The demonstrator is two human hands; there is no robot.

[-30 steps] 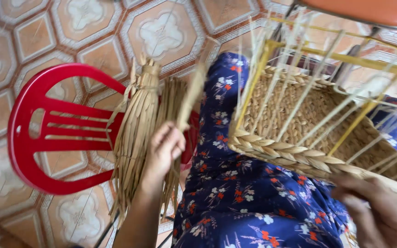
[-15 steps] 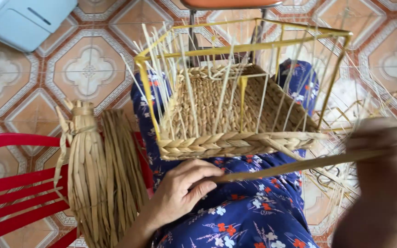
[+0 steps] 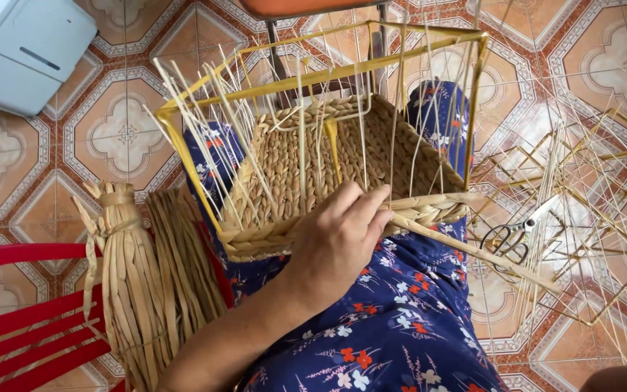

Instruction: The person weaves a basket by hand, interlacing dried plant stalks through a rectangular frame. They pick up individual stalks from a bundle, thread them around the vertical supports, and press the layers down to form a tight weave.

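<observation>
A half-woven straw basket (image 3: 400, 156) on a yellow wire frame (image 3: 313, 76) rests on my lap, over a blue flowered dress (image 3: 400, 327). Thin upright stakes rise from its sides. My left hand (image 3: 339, 243) lies on the basket's braided front rim, its fingertips pinching a flat straw strand (image 3: 473, 250). That strand runs from the rim down to the right. Only a sliver of my right hand (image 3: 622, 379) shows at the bottom right corner, and what it holds is hidden.
A tied bundle of dried straw (image 3: 136, 276) leans on a red plastic chair (image 3: 23, 327) at the left. Black scissors (image 3: 506, 236) lie on the tiled floor beside another wire frame with stakes (image 3: 596, 210). A pale blue box (image 3: 27, 47) sits top left.
The view swung from the straw bundle to the basket. My left hand went from the bundle up to the basket's front rim with a strand. My right hand dropped almost out of sight.
</observation>
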